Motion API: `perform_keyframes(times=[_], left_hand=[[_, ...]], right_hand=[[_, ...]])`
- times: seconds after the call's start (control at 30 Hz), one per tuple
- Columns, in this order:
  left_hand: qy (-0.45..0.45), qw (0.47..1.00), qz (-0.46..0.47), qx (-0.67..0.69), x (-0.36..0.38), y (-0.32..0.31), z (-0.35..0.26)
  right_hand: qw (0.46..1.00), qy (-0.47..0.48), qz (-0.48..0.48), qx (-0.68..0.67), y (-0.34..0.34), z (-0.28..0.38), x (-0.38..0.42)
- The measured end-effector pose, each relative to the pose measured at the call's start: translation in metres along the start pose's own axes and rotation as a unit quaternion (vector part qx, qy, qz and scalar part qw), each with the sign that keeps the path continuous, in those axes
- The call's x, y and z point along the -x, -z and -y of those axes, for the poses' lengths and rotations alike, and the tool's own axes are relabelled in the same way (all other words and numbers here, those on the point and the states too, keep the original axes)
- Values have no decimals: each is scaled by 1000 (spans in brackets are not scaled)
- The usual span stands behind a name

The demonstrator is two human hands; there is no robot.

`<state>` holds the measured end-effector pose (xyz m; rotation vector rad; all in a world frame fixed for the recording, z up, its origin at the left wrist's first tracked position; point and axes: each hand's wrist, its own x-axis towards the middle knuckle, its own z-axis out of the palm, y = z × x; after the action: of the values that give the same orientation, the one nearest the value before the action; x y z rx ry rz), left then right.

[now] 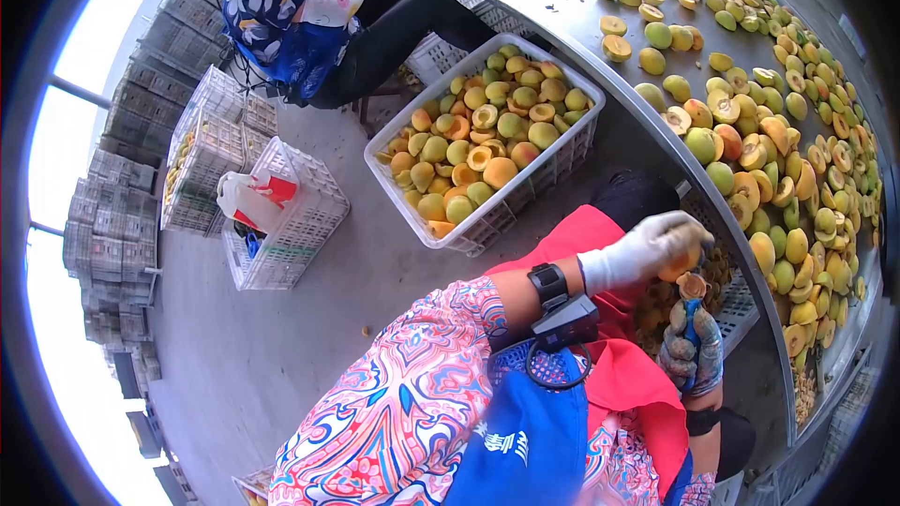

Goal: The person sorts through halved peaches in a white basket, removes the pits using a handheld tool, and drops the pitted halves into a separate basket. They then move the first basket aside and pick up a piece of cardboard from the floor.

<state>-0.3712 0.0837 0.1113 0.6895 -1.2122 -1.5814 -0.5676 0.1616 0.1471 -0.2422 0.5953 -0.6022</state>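
My left hand (647, 248), in a white glove, is closed around an orange apricot (677, 266); its fingers are blurred by motion. Just below it, my right hand (692, 351) wears a stained grey-blue glove and grips the blue handle of a pitting tool (691, 307). A round, orange-brown piece of fruit (692, 287) sits at the tool's upper end, so the tip is hidden. Both hands are close together beside the metal table's edge, above a crate (739, 317) holding small brown pieces, perhaps pits.
Whole and halved apricots cover much of the metal table (562, 2) on the right. A white crate full of apricots (487, 145) stands on the floor ahead. A second crate (314, 215) holds a white-and-red bag. Another person (291, 28) sits at upper left, near stacked crates.
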Motion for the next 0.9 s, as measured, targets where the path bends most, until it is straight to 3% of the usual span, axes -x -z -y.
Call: perform_keyframes(times=[0.03, 0.07, 0.1, 0.13, 0.23, 0.27, 0.3, 0.37, 0.4, 0.43, 0.5, 0.6, 0.63, 0.67, 0.7, 0.77, 0.8, 0.83, 0.9], left_hand=[[-14, 995, -47, 88, 5, 32, 6], [40, 989, -141, 31, 14, 56, -20], [12, 977, -191, -95, 24, 87, -32], [37, 967, -227, -111, 41, 112, -47], [-27, 827, -331, -454, 101, 215, -45], [14, 702, -337, -627, 124, 242, -48], [96, 645, -351, -672, 144, 263, -43], [272, 585, -300, -703, 191, 332, 8], [312, 542, -239, -742, 197, 317, 13], [313, 533, -222, -754, 194, 319, 19], [362, 566, -204, -712, 173, 332, 19], [446, 527, -82, -718, 131, 296, -48], [464, 508, -51, -724, 113, 287, -64], [336, 524, -142, -769, 106, 298, -57], [184, 576, -195, -772, 83, 282, -62], [-70, 699, -182, -688, 16, 211, -79], [-128, 743, -140, -642, -17, 162, -90], [-138, 799, -93, -578, -43, 117, -97], [-180, 795, 9, -579, -89, 55, -90]], right_hand=[[1000, -4, 22, 19, -4, 0, 3], [1000, 6, 8, 21, -5, 2, 9], [1000, 7, 6, 24, 0, 4, 11], [999, 10, 0, 40, 7, 6, 13], [998, 25, -45, 46, 10, 9, 15], [995, 4, -76, 61, 11, 9, 13], [991, -14, -112, 73, 13, 10, 13], [986, -41, -124, 105, 13, 8, 7], [962, -68, -186, 188, 11, 8, 2], [927, -101, -242, 267, 12, 8, -3], [878, -98, -256, 393, 24, 7, -5], [883, -52, -279, 375, 58, 4, -4], [728, 6, -242, 642, 100, -6, -7], [499, 59, -184, 845, 122, -11, -8], [502, 63, -190, 841, 114, -7, -6], [641, 26, -189, 744, 81, 5, -7], [597, 4, -196, 778, 81, 6, -9], [598, 6, -202, 775, 81, 7, -7], [565, 10, -217, 796, 78, 10, -4]])
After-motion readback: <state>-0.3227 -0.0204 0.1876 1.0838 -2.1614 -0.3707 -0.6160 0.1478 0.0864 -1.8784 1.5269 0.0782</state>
